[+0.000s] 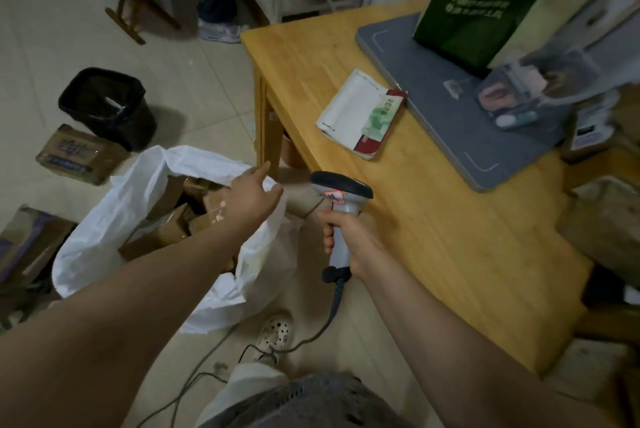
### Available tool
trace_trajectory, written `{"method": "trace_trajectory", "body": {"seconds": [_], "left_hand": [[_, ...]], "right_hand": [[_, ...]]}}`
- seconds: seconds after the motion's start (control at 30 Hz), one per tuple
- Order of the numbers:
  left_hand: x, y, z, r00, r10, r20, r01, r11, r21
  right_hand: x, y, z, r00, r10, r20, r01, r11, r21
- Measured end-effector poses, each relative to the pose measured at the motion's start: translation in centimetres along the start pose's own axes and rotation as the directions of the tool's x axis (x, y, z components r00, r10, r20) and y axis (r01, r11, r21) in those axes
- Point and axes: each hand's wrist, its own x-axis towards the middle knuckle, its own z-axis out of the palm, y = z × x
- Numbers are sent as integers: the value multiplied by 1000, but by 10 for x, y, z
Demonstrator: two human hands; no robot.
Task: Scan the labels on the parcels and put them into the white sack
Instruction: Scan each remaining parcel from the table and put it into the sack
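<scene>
While the right grip [346,237] is clenched round the handle of the scanner [341,192], held upright beside the edge of the tabletop [415,220], the left grip [254,192] is released, fingers loosely straight over the far rim of the white sack [104,220]. Brown cardboard parcels [173,220] lie piled inside the sack, which stands open on the floor just beside the tabletop.

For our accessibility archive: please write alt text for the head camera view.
A person's left hand reaches over an open white plastic sack of brown cardboard parcels on the floor, while the right hand grips a grey corded handheld scanner beside a wooden table.
</scene>
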Motion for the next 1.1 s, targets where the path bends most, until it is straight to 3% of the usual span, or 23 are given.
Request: {"method": "trace_trajectory", "body": {"seconds": [0.1, 0.33, 0.53, 0.67, 0.73, 0.8, 0.9, 1.0, 1.1], "left_hand": [[-5, 47, 13, 970, 235, 65, -239, 968, 69], [-46, 153, 66, 832, 504, 232, -545, 821, 170], [-123, 255, 131, 535, 745, 399, -809, 588, -13], [-195, 318, 172, 300, 856, 420, -894, 406, -189], [-230, 344, 191, 234, 842, 486, -896, 381, -228], [-261, 361, 210, 216, 776, 593, -888, 409, -211], [-299, 368, 239, 292, 608, 739, -893, 450, -17], [-329, 364, 258, 401, 501, 767, -891, 408, 199], [-346, 366, 269, 425, 511, 748, -868, 463, 177]], "right_hand": [[-11, -7, -27, 996, -68, -65, 75, 992, 105], [-75, -13, -116, 909, -216, -356, 331, 894, 302], [-160, 12, -209, 762, -271, -589, 563, 727, 394], [-214, 43, -262, 651, -247, -718, 683, 603, 412], [-236, 61, -285, 611, -183, -770, 712, 553, 433], [-253, 81, -305, 575, -118, -809, 733, 513, 446], [-271, 111, -326, 545, -42, -837, 750, 469, 465], [-282, 137, -343, 540, 16, -841, 754, 434, 493], [-287, 155, -356, 526, 29, -850, 760, 433, 485]]}}
